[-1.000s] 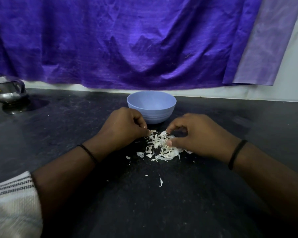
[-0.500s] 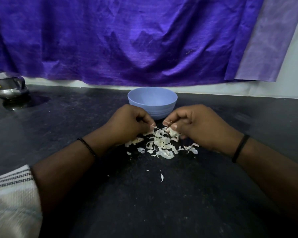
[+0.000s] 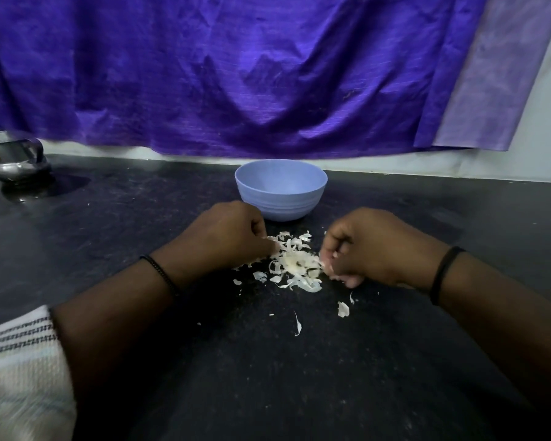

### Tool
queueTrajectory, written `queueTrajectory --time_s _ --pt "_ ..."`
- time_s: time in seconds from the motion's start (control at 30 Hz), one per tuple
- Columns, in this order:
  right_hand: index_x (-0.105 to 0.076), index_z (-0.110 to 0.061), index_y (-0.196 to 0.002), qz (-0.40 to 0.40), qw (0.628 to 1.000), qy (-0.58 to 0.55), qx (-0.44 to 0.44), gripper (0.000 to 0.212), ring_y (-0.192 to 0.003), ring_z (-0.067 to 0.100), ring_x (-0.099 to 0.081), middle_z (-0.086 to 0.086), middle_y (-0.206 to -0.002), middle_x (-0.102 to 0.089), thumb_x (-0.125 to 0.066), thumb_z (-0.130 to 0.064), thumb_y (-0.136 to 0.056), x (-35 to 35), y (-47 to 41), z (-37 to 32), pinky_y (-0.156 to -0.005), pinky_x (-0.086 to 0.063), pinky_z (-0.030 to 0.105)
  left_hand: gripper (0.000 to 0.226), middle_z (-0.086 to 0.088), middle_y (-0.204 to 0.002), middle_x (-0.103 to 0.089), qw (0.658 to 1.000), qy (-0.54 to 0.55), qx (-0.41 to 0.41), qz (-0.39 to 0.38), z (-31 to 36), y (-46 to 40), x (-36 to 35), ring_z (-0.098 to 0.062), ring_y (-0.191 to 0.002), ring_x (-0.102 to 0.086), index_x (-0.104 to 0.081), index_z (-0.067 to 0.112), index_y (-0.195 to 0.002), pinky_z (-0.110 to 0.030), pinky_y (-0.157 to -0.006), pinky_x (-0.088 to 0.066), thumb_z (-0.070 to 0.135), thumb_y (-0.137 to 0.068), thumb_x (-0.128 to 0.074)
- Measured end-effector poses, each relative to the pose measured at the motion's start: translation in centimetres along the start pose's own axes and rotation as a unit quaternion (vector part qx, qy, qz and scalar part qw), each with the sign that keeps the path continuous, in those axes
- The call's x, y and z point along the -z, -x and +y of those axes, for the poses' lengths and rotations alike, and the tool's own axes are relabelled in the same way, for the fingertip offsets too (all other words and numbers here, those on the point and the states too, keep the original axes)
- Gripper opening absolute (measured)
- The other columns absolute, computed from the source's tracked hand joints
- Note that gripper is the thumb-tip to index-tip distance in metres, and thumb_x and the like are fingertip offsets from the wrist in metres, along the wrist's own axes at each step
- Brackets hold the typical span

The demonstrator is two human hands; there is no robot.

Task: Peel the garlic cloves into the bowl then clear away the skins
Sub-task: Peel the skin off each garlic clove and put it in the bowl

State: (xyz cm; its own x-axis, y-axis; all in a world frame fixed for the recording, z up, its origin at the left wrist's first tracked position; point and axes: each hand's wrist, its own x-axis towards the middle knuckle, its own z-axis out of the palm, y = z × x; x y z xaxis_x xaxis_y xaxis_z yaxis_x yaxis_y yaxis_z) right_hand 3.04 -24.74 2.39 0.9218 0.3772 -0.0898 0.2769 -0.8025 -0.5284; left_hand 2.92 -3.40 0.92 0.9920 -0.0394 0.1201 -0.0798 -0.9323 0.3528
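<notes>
Garlic skins (image 3: 295,262): pale heap at frame centre on the black counter (image 3: 268,377), a few stray flakes lower right of it. Blue bowl (image 3: 280,189): just above the heap, contents unseen. Left hand (image 3: 226,237): fingers curled, tips touching the heap's left edge. Right hand (image 3: 372,246): fingers curled at the heap's right edge; whether they pinch anything, cannot tell. Metal vessel (image 3: 13,160): far left edge. Purple cloth (image 3: 236,74): across the top.

One blue bowl (image 3: 281,189). One pile of garlic skins (image 3: 295,262), three stray flakes lower right of it. One steel pot (image 3: 15,160), upper left. My two wristbands.
</notes>
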Motion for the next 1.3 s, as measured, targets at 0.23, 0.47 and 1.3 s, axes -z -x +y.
queueTrajectory --time_s 0.23,0.47,1.3 --pt "-0.076 -0.027 -0.081 0.110 0.988 -0.035 0.106 0.021 -0.059 -0.013 -0.057 -0.029 -0.060 -0.064 -0.067 -0.009 -0.087 -0.6 -0.7 0.4 -0.054 -0.039 0.003 0.007 0.024 -0.052 -0.062 0.989 0.145 -0.019 0.032 -0.1 -0.2 -0.4 0.007 -0.042 -0.055 -0.074 0.017 -0.079 -0.009 -0.043 -0.040 0.017 -0.086 -0.074" --pt "-0.065 -0.027 -0.127 0.059 0.982 0.040 0.174 0.038 -0.114 0.005 -0.057 -0.010 -0.125 -0.064 -0.069 -0.031 -0.090 -2.8 -1.6 0.9 -0.098 -0.044 0.025 0.020 0.015 -0.085 -0.063 0.994 0.042 -0.103 -0.002 0.1 0.0 -0.6 -0.001 -0.079 -0.059 -0.076 0.027 -0.105 -0.019 -0.071 -0.046 0.021 -0.087 -0.070" --pt "-0.076 -0.029 -0.080 0.069 0.982 -0.021 0.174 0.012 -0.066 -0.004 -0.066 -0.013 -0.073 -0.073 -0.084 -0.020 -0.077 -0.2 -0.5 0.2 -0.067 -0.052 0.015 0.010 0.016 -0.059 -0.069 0.980 0.185 -0.077 0.003 0.4 0.3 0.5 0.006 -0.050 -0.059 -0.077 0.017 -0.073 -0.008 -0.049 -0.043 0.019 -0.072 -0.086"
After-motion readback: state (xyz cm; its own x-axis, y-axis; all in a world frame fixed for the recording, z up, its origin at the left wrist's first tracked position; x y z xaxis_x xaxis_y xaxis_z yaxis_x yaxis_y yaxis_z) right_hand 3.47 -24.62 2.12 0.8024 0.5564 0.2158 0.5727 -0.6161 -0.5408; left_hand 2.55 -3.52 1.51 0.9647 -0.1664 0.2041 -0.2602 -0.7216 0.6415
